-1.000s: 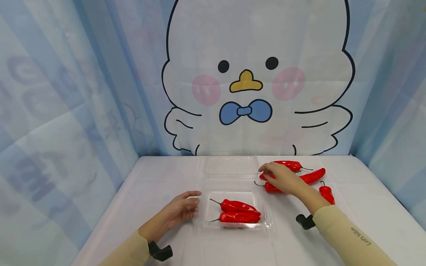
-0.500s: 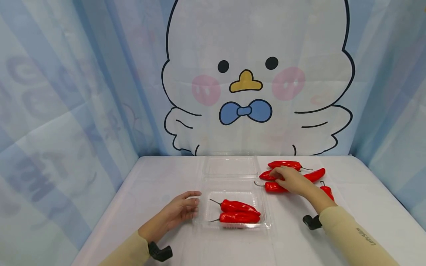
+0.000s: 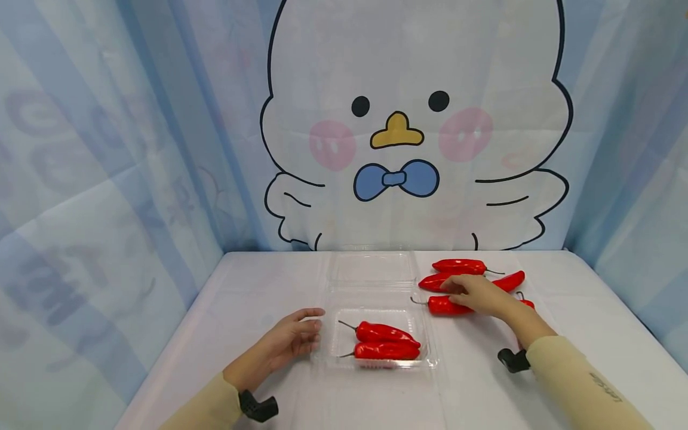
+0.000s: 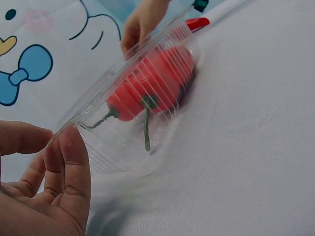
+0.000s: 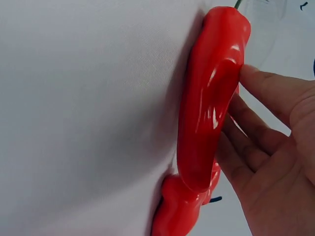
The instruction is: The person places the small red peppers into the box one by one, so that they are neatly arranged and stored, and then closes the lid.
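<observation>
A clear plastic box (image 3: 376, 314) stands mid-table with its lid (image 3: 373, 269) laid back behind it. Inside lie two red chili peppers (image 3: 387, 350), stems to the left. At the box's left rim, my left hand (image 3: 290, 339) pinches the edge between thumb and fingers, as the left wrist view shows. My right hand (image 3: 478, 295) is over a red chili pepper (image 3: 443, 306) on the table right of the box. Its thumb touches that pepper in the right wrist view, with the other fingers behind it, their tips partly hidden.
Behind the right hand lie more chili peppers, one at the back (image 3: 459, 266) and another (image 3: 432, 282) nearer. A further pepper (image 3: 527, 303) is partly covered by the right forearm. A curtain with a cartoon bird (image 3: 398, 131) hangs behind the table.
My right hand has moved right and toward me, from the rear peppers to the front one. The left hand, the box and its two peppers have not moved.
</observation>
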`<state>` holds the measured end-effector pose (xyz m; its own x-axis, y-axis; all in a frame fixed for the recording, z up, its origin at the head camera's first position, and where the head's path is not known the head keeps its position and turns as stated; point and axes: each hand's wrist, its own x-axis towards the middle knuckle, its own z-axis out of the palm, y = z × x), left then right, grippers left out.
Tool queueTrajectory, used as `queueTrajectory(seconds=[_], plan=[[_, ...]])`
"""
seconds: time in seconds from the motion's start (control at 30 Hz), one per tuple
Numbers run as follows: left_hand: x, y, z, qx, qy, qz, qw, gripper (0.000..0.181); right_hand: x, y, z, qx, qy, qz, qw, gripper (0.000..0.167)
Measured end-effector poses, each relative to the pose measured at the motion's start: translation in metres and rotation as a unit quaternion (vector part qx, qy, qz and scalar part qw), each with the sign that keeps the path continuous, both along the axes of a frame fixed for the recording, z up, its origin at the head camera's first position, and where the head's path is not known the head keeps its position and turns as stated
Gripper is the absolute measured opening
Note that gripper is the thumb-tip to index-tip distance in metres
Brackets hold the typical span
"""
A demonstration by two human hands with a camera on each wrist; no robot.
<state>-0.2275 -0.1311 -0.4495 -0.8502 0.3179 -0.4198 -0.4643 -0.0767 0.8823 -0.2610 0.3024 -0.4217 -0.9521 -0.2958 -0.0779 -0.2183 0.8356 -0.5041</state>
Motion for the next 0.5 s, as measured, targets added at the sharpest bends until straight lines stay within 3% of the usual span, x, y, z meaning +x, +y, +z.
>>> queueTrajectory(seconds=[0.2,0.5], plan=[[-0.001,0.0,0.001,-0.001,-0.004,0.005,1.0,0.047,0.005,0.006,0.002,0.013,-0.027,0.006,0.9995,0.042],[-0.001,-0.001,-0.002,0.005,-0.003,0.001,1.0,0.048,0.009,0.016,-0.008,0.029,-0.037,-0.002,0.9989,0.048]])
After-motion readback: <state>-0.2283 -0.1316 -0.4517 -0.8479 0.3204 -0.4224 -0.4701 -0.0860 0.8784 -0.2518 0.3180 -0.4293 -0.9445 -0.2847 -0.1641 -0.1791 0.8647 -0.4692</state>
